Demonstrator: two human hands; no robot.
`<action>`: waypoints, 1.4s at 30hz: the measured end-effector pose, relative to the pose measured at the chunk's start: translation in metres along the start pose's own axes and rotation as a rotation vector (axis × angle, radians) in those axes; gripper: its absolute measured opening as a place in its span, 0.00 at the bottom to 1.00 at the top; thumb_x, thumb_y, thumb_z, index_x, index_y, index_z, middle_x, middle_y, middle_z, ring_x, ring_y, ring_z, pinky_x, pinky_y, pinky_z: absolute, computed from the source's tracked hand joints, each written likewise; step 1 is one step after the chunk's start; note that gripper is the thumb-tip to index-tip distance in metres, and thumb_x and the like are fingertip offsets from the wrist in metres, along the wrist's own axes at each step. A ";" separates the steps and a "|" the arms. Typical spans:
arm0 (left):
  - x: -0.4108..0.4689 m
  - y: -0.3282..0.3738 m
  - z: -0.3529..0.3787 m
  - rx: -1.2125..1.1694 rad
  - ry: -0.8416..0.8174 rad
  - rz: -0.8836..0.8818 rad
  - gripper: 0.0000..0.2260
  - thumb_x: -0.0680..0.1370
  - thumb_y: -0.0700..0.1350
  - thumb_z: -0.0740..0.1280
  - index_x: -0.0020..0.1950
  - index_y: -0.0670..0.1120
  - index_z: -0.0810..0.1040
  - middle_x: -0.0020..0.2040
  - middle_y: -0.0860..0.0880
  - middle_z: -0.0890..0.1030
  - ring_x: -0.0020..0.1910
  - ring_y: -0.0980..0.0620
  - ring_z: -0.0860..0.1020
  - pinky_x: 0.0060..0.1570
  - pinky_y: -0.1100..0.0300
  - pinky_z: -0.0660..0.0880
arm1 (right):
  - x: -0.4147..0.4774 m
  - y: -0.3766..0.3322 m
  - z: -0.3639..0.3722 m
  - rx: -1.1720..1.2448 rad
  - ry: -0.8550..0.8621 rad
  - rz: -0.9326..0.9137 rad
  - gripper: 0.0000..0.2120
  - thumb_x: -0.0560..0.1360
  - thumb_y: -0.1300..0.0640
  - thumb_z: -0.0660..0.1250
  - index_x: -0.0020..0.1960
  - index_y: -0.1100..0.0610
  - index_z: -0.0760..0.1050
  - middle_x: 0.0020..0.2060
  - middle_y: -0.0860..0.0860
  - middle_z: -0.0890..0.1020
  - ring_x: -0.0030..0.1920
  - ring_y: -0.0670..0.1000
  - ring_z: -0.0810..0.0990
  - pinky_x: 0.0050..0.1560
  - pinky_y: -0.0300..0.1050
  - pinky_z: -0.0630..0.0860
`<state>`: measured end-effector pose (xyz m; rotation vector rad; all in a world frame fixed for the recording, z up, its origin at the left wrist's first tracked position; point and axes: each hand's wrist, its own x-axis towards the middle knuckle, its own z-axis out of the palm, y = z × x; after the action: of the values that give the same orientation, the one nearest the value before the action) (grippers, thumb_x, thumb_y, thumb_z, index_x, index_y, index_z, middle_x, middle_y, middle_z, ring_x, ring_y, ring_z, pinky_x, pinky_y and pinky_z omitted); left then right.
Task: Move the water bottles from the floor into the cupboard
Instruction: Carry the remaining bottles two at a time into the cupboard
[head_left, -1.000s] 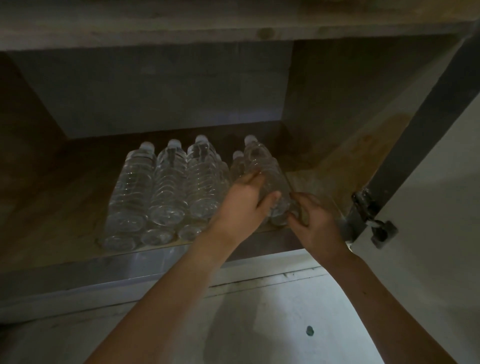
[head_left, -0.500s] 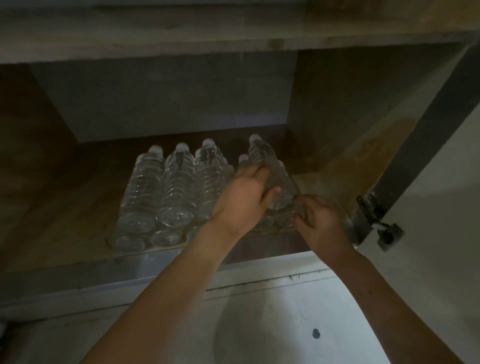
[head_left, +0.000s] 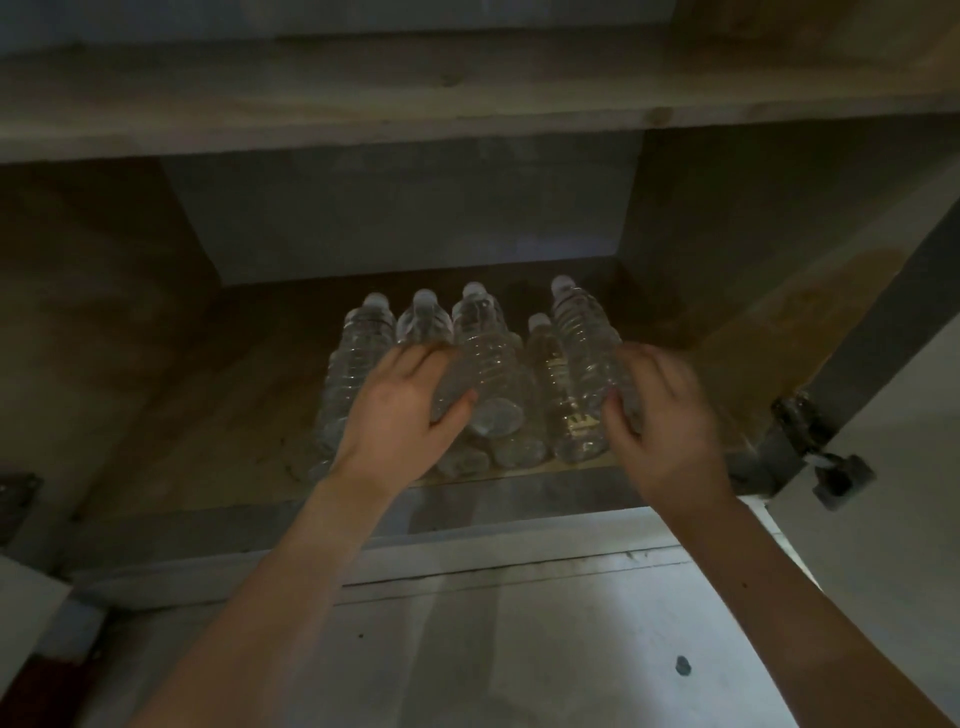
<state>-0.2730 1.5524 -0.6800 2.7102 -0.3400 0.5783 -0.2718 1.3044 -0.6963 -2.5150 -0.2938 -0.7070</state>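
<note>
Several clear plastic water bottles (head_left: 363, 358) lie stacked on their sides on the wooden floor of the cupboard (head_left: 208, 415), white caps pointing to the back. My left hand (head_left: 405, 415) curls over a bottle in the upper row (head_left: 488, 364), thumb near its base. My right hand (head_left: 660, 415) grips the rightmost bottle (head_left: 584, 343) from its right side; this bottle lies on top at the stack's right end. Between the two sits a lower bottle with a label (head_left: 550, 374).
A wooden shelf (head_left: 467, 104) spans above the opening. The open white cupboard door (head_left: 893, 493) with a metal hinge (head_left: 810, 441) stands at the right. Bare cupboard floor lies left and right of the stack. A pale floor (head_left: 519, 649) runs below the cupboard sill.
My left hand left the rightmost bottle and moved left onto a bottle in the upper row. My right hand slid up along the rightmost bottle's side. The view moved closer.
</note>
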 end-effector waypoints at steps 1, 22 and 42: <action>-0.004 -0.005 -0.001 0.012 -0.015 -0.003 0.26 0.77 0.58 0.58 0.67 0.44 0.76 0.62 0.46 0.79 0.62 0.47 0.73 0.61 0.53 0.72 | 0.000 -0.011 0.005 0.043 -0.016 -0.019 0.18 0.77 0.57 0.68 0.66 0.58 0.74 0.61 0.55 0.78 0.59 0.54 0.76 0.54 0.43 0.72; -0.015 -0.048 -0.008 0.042 -0.071 -0.023 0.27 0.76 0.59 0.67 0.72 0.48 0.71 0.67 0.47 0.75 0.67 0.46 0.71 0.66 0.50 0.68 | 0.030 -0.030 0.016 -0.103 -0.093 0.155 0.25 0.76 0.46 0.67 0.70 0.54 0.69 0.65 0.54 0.74 0.65 0.57 0.71 0.60 0.49 0.72; -0.010 -0.040 -0.008 0.003 -0.053 -0.086 0.31 0.73 0.67 0.57 0.67 0.48 0.76 0.63 0.47 0.79 0.64 0.47 0.74 0.63 0.51 0.71 | 0.019 -0.023 0.051 0.563 -0.010 0.584 0.27 0.72 0.54 0.74 0.69 0.48 0.71 0.61 0.49 0.78 0.61 0.51 0.78 0.63 0.47 0.75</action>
<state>-0.2721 1.5935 -0.6890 2.7314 -0.2345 0.4844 -0.2419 1.3519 -0.7139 -1.9160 0.2145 -0.3129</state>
